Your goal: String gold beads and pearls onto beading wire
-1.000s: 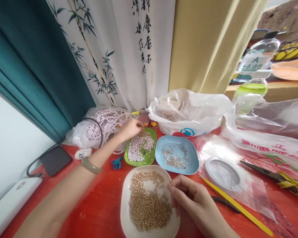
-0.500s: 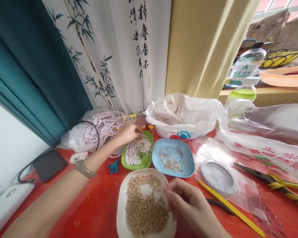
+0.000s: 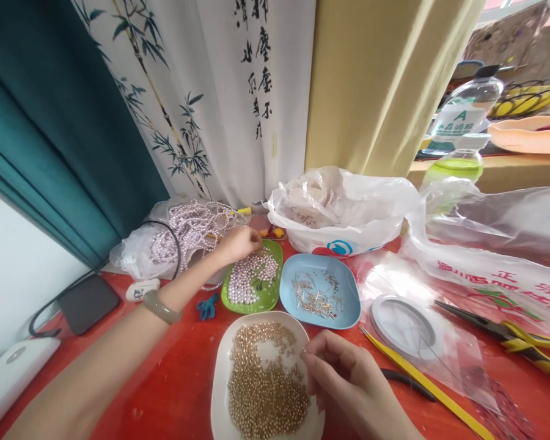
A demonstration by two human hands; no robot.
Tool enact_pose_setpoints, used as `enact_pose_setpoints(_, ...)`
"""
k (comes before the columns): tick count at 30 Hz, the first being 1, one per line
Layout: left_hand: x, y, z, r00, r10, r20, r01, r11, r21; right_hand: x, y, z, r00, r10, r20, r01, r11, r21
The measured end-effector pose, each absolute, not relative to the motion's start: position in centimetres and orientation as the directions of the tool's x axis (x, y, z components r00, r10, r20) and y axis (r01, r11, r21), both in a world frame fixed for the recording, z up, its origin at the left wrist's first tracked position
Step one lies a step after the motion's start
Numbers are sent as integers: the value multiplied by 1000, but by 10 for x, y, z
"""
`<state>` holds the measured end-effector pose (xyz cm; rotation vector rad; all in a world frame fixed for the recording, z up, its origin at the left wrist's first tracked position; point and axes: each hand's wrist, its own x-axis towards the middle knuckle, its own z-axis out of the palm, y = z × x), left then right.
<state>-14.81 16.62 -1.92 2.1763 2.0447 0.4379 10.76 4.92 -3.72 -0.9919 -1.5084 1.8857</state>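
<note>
My left hand (image 3: pixel 239 242) reaches forward over the far edge of a green dish (image 3: pixel 270 298) filled with pale pink pearls (image 3: pixel 250 278); its fingers are curled in a pinch at the pearls, a jade bangle (image 3: pixel 160 307) on the wrist. My right hand (image 3: pixel 348 379) rests at the right rim of a white dish (image 3: pixel 220 397) heaped with gold beads (image 3: pixel 263 385), thumb and fingers pinched on something too thin to name. A blue dish (image 3: pixel 348 305) of small metal pins lies between them.
Pearl strands in a plastic bag (image 3: pixel 183 235) lie far left. A white bag (image 3: pixel 343 211), clear bags, a round lid (image 3: pixel 401 318), yellow tweezers (image 3: pixel 421 379) and pliers (image 3: pixel 508 336) fill the right. A black device (image 3: pixel 89 302) and a white box (image 3: pixel 13 373) sit left on the red table (image 3: pixel 178 379).
The view has shifted slightly. Both hands stay in nearly the same places, the left at the pearl dish, the right at the gold bead dish.
</note>
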Motion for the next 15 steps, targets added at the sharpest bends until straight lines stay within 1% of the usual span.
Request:
enact_pose_setpoints(4,-145,164,-19,98,989,108,964,-121,238,107,49,-37,-594,776,-214,40,-237,-971)
enact_pose_setpoints(7,-144,164,-20,104,990,99,970,-123,210,108,50,-38,-592,773,-226,60,-238,-970)
enact_pose_setpoints(12,-147,167,-19,96,991,89,973,-113,201,110,53,-41,-637,747,-190,58,-199,-978)
enact_pose_setpoints(15,-147,166,-19,123,990,76,968,-136,209,110,53,-41,-625,752,-208,59,-220,-974)
